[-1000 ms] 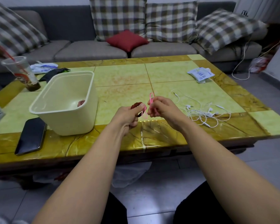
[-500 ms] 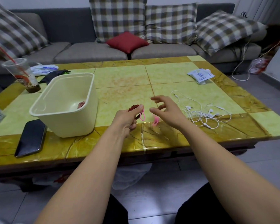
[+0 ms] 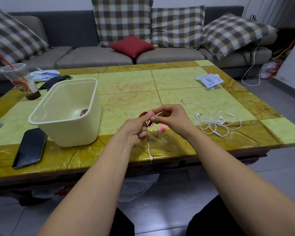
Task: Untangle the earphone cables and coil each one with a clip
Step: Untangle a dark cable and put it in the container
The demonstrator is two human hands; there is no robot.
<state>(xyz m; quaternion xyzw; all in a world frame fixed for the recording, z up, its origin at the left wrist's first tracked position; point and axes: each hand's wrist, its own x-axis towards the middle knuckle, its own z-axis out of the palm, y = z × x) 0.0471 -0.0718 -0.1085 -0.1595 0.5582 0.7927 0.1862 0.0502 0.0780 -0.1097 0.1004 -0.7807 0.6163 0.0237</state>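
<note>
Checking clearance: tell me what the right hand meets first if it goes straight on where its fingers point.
The right hand points left, straight at the pink band-like clip on the dark red coiled cable that the left hand holds. They seem to touch, though depth is unclear.

Table, bin, phone, earphones

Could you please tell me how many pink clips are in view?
2: a clip pinched between the left hand and right hand; another clip on the table. More may be hidden.
</note>
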